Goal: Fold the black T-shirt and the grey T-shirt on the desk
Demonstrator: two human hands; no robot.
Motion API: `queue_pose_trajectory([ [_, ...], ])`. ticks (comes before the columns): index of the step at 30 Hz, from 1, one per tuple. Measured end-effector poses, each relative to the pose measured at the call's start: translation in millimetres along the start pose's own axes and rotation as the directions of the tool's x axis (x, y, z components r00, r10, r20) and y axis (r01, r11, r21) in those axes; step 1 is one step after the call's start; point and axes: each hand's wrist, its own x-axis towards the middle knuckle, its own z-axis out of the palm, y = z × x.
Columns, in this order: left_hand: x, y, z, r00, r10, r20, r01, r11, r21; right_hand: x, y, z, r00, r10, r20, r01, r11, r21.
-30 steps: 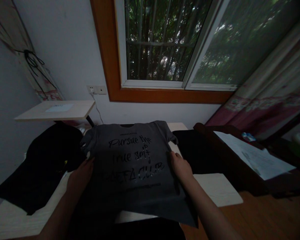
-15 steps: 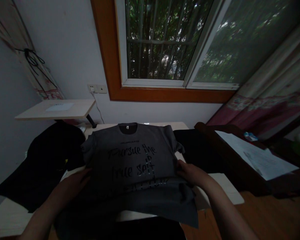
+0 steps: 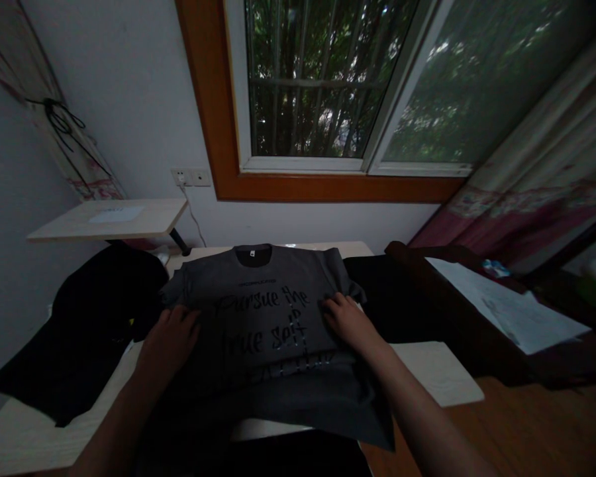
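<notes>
A dark grey T-shirt (image 3: 263,324) with black lettering lies spread front side up, its collar towards the window and its hem hanging towards me. On its left side rests my left hand (image 3: 171,338), fingers stretched over the cloth below the sleeve. My right hand (image 3: 346,318) lies on the right side of the shirt, fingers spread and pointing inward near the lettering. Neither hand grips the fabric. Some creases run across the lower part of the shirt.
Black cloth (image 3: 89,318) is heaped on the pale table (image 3: 24,437) at the left, under a small raised shelf (image 3: 153,222). To the right stand a dark wooden piece (image 3: 481,318) bearing white paper (image 3: 506,311) and more black fabric (image 3: 397,298).
Both hands have moved from the shirt's side edges up and inward onto its front. The shirt itself lies almost the same.
</notes>
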Motion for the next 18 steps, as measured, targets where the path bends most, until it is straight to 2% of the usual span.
queue_pose_trajectory([
  [4,18,16,13.4,0.999,0.012,0.040,-0.010,0.999,-0.042,7,-11,9,0.997,-0.020,-0.073,0.018,0.999,-0.041],
  [8,24,22,28.2,0.997,-0.044,-0.057,0.043,0.999,-0.013,2,-8,18,0.988,-0.031,-0.148,0.025,0.999,-0.042],
  [11,19,20,35.1,0.992,-0.051,-0.119,0.052,0.999,0.002,-4,2,24,0.985,-0.051,-0.167,0.051,0.999,-0.008],
  [16,3,17,35.9,0.989,-0.066,-0.135,0.069,0.997,0.019,-12,11,29,0.987,-0.052,-0.153,0.054,0.999,0.007],
  [18,-3,19,33.3,0.986,-0.107,-0.128,0.112,0.993,0.027,-15,12,30,0.988,-0.041,-0.149,0.040,0.999,-0.007],
])
